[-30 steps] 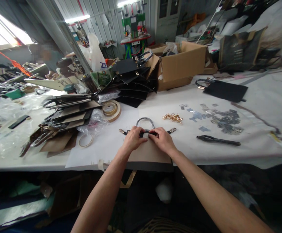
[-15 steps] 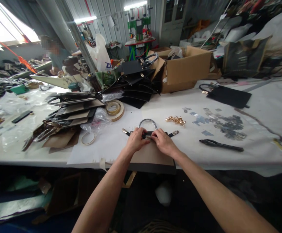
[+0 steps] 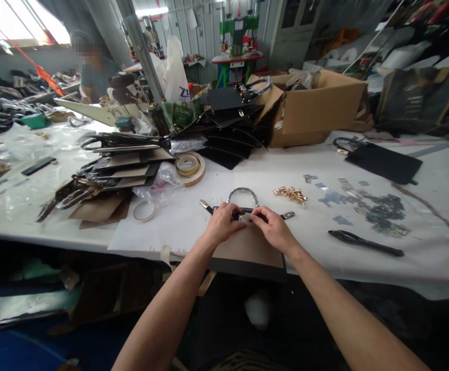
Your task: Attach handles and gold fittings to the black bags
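In front of me a bag panel (image 3: pixel 249 248), tan inside with black edges, lies at the table's front edge. Its arched handle (image 3: pixel 243 190) has a clear wrap and points away from me. Short straps with metal clasps (image 3: pixel 288 215) stick out on both sides. My left hand (image 3: pixel 222 222) is closed at the panel's upper edge, its thumb beside a small metal plate (image 3: pixel 243 218). Bent fingers of my right hand (image 3: pixel 273 230) pinch the plate's right end against the panel. The fingertips partly cover the plate and the black strip under it.
Gold-coloured fasteners (image 3: pixel 292 195), loose metal plates (image 3: pixel 382 208) and black-handled pliers (image 3: pixel 365 243) lie to the right. On the left are stacked bag panels (image 3: pixel 131 162) and tape rolls (image 3: pixel 189 169). A cardboard box (image 3: pixel 320 116) stands behind. A person (image 3: pixel 96 69) sits far left.
The camera view has shifted, so the scene sits farther right in the picture. Both hands stay at the panel's upper edge, and more of the metal plate shows between them.
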Tool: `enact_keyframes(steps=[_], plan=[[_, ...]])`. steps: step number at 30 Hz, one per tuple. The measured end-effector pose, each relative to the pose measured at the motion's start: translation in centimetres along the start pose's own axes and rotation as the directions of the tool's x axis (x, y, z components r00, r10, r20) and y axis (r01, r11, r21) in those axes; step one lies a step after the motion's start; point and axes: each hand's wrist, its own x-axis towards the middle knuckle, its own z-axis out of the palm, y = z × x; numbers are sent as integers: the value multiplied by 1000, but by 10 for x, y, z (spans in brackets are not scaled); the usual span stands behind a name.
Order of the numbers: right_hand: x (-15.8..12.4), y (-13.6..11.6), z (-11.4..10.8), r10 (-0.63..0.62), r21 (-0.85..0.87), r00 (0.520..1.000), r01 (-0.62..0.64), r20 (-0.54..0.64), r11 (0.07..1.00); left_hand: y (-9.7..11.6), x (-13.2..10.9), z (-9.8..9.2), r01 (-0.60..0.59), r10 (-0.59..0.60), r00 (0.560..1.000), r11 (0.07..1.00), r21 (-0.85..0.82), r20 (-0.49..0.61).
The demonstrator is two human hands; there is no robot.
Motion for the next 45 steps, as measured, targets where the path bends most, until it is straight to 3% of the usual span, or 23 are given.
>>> enact_keyframes(steps=[3,7,12,19,23,26,29,33,37,40,45], plan=[[1,2,-8,46,56,999,-47,25,997,-3,-2,1,-12,12,1000,1000,-18,-1],[13,-2,-11,19,-128,995,-7,97,992,-6,-4,3,-19,17,999,997,-73,-38],[28,-10,-8,28,-227,986,10,163,974,-11,-7,5,-40,34,998,992,-123,-54],[31,-8,-2,45,-315,989,1,138,949,-19,-13,12,-103,79,988,978,-182,-134],[31,-4,2,55,-311,992,-16,116,950,-19,-22,19,-150,112,963,978,-146,-243],[31,-6,3,67,-333,991,-27,111,943,-16,-29,23,-248,236,926,969,-2,-295],[30,-7,4,54,-354,991,-9,119,935,-12,-34,27,-323,370,894,923,211,-252],[31,-6,1,62,-352,994,-26,93,936,-7,-41,36,-294,383,908,872,391,-173],[40,-6,-9,175,-290,969,-118,177,950,-3,-45,38,-275,362,923,858,433,-133],[49,-3,-17,144,-198,937,-83,319,977,-1,-46,36,-269,348,929,868,417,-126],[62,9,-20,105,-31,907,-101,409,994,0,-52,32,-253,312,947,869,425,-76]])
